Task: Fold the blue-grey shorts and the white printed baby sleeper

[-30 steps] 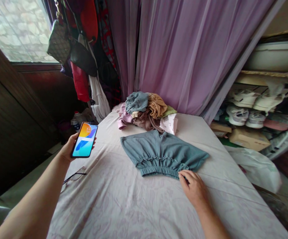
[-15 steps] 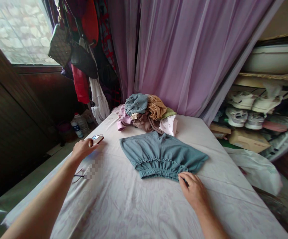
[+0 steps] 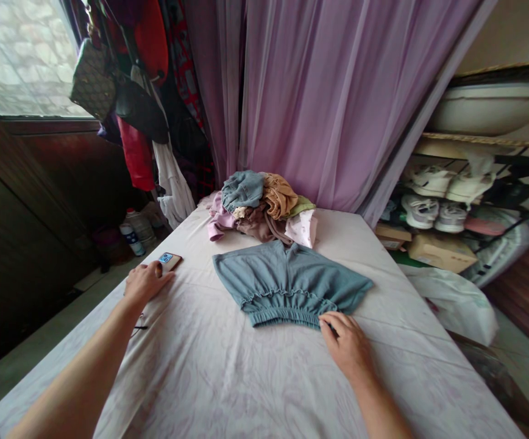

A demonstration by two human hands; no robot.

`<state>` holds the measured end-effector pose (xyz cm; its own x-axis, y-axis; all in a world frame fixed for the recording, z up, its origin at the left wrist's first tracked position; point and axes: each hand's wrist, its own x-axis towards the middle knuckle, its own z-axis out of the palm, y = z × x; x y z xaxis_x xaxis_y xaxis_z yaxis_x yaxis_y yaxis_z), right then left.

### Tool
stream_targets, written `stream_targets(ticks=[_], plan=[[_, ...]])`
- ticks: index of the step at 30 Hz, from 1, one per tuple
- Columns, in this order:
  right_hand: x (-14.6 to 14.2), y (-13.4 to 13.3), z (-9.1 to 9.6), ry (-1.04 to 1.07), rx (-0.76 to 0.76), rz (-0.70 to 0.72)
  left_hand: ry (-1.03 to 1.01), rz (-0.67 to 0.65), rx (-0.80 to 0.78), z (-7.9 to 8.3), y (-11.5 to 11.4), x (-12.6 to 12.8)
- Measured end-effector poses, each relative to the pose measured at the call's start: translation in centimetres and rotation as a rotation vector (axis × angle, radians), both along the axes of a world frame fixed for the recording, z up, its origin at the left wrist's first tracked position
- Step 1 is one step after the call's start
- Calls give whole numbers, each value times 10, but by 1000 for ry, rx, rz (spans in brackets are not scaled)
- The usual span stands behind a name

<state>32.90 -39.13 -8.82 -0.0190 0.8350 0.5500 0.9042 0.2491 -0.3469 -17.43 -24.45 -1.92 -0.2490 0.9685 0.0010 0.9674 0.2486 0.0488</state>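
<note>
Teal shorts (image 3: pixel 292 280) lie spread on the bed, with the gathered elastic waistband toward me. At the waistband's right end is my right hand (image 3: pixel 349 347), its fingers closed on the fabric edge. A phone (image 3: pixel 170 262) with its camera side up rests near the bed's left edge. My left hand (image 3: pixel 145 284) is just on the near side of the phone, thumb spread from the fingers; a fingertip is at the phone's corner. Partly hidden by my left forearm is a thin dark-framed pair of glasses (image 3: pixel 140 328).
A pile of crumpled clothes (image 3: pixel 264 207) lies at the bed's far end, before a purple curtain (image 3: pixel 319 110). Bags (image 3: pixel 93 82) and garments hang at the left. Shelves with shoes (image 3: pixel 429 213) and boxes (image 3: pixel 442 251) stand at the right, beside a white plastic bag (image 3: pixel 456 302).
My left hand has set the phone down on the bed and loosened from it, drawing slightly back. My right hand stays at the waistband. The whole view has shifted a little.
</note>
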Motion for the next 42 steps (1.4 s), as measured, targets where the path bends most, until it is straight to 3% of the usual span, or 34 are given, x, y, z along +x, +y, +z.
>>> stream_targets(ticks=[5, 9, 11, 13, 16, 18, 20, 27, 36, 42], plan=[[-1, -1, 1, 8, -17, 0, -20, 11, -6, 2, -2, 3], [6, -2, 1, -24, -47, 24, 8, -32, 128, 8, -12, 40], [10, -2, 0, -40, -54, 32, -36, -230, 184, 11, -24, 79], [13, -2, 2, -53, -62, 28, -123, -512, 217, 10, -42, 126], [14, -3, 6, -73, -88, 27, -249, -907, 131, 5, -74, 193], [14, -4, 10, -80, -109, 35, -236, -1049, 55, 0, -90, 224], [15, -5, 13, -75, -127, 53, -212, -1071, 34, -6, -96, 240], [17, -5, 30, -45, -150, 61, -203, -1056, 70, -16, -81, 237], [7, -24, 46, -106, -252, 122, -168, -1086, 49, -2, -91, 226], [22, -20, 53, 61, -374, 141, -288, -1069, -28, 11, -92, 229]])
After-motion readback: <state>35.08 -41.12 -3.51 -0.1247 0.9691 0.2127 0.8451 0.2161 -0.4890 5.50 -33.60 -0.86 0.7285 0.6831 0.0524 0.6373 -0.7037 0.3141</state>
